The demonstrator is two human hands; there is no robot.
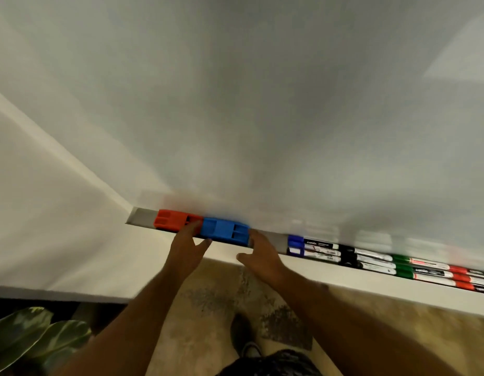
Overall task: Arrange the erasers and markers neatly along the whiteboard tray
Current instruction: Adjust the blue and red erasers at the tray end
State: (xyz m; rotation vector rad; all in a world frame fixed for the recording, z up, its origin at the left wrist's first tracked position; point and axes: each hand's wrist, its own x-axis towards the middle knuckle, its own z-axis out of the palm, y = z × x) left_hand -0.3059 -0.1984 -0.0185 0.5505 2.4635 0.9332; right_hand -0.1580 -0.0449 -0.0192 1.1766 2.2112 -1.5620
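Note:
A grey whiteboard tray [143,216] runs from the left end down to the right under the whiteboard. A red eraser [171,219] lies near its left end, end to end with a blue eraser [224,230]. My left hand [188,249] touches the blue eraser's left end with fingers spread, thumb under the tray edge. My right hand [262,256] rests against the blue eraser's right end, fingers apart. Further right lie grouped markers: blue-capped markers [311,246], black-capped markers [362,257], green-capped markers [414,268] and red-capped markers [471,279].
The whiteboard [262,104] fills the upper view. A white wall ledge [343,278] runs below the tray. Plant leaves [26,332] sit at the lower left. My shoe [243,337] stands on a mottled floor [213,299].

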